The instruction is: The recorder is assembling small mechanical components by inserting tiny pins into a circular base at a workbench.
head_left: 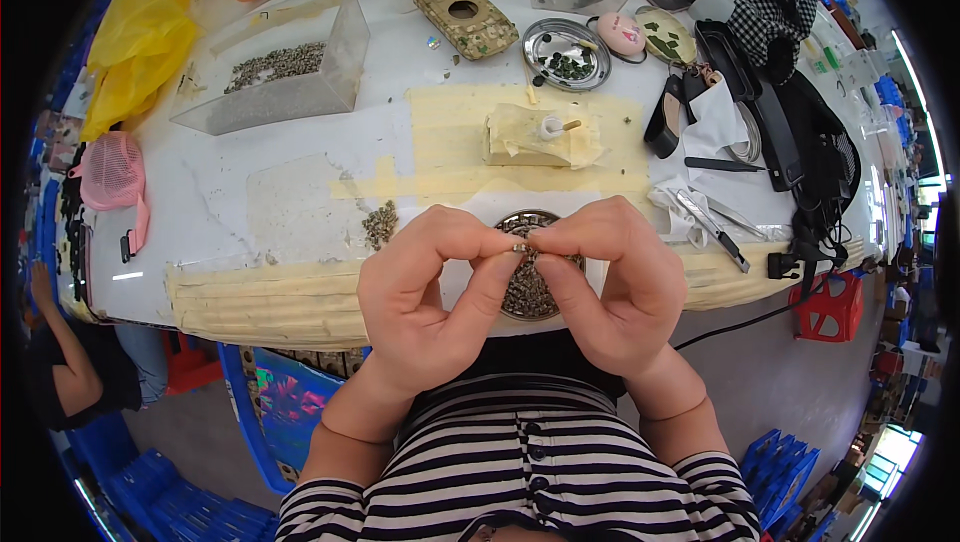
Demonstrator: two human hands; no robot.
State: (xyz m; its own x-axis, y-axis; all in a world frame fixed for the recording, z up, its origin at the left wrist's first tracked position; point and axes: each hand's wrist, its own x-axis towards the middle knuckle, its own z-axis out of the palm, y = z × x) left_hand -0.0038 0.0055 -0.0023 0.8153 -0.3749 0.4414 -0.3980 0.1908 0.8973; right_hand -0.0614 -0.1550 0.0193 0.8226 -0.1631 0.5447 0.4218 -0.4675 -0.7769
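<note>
Above a round metal dish (528, 304) full of tiny grey-brown parts, my two hands meet fingertip to fingertip. My left hand (425, 292) is closed in a pinch, thumb against forefinger, on a tiny grey-brown part (520, 248). From the other side my right hand (620, 282) pinches at the same spot, its thumb and forefinger almost touching the left ones. The part is too small to tell its exact kind, and the fingertips partly cover it. A loose heap of similar parts (380, 226) lies on the table left of my left hand.
Beyond my hands stands a tape-covered block (530, 137) holding a small bottle. A clear bin (270, 114) of small parts, a camouflage toy tank hull (465, 19) and a metal plate (567, 54) sit farther back. A utility knife (715, 232) and tweezers (735, 219) lie right.
</note>
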